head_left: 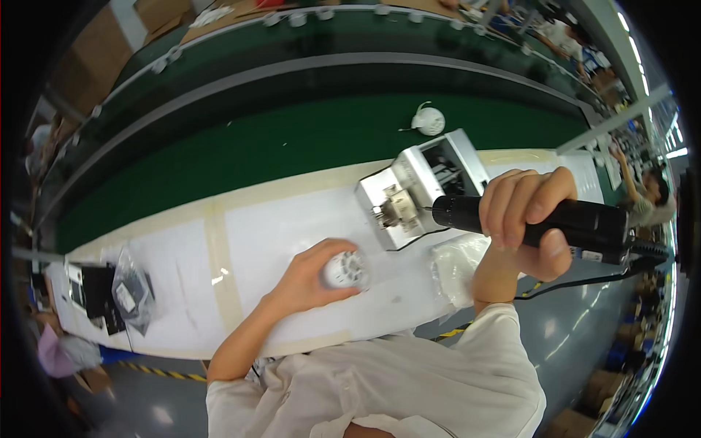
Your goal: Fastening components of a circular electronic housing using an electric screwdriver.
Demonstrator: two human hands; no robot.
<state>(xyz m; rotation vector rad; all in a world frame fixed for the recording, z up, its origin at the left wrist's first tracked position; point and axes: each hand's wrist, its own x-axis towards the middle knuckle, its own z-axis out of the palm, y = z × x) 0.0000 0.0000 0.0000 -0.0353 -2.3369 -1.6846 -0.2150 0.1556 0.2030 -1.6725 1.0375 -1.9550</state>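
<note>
My left hand (301, 283) is curled around a small round white plastic housing (345, 271) with slots in its upper face, low over the white worktop. My right hand (522, 212) grips a black electric screwdriver (588, 228), held level with its bit pointing left. The bit's tip is at the front of a silver box-shaped screw feeder (416, 175), by its small metal outlet. Whether a screw sits on the tip is too small to tell.
A clear plastic bag (456, 270) lies right of the feeder. Beyond the worktop, a green conveyor belt (307, 139) carries another white round part (429, 120) with wires. Bagged dark items (133, 296) lie at the far left. The screwdriver's black cord (577, 283) trails at right.
</note>
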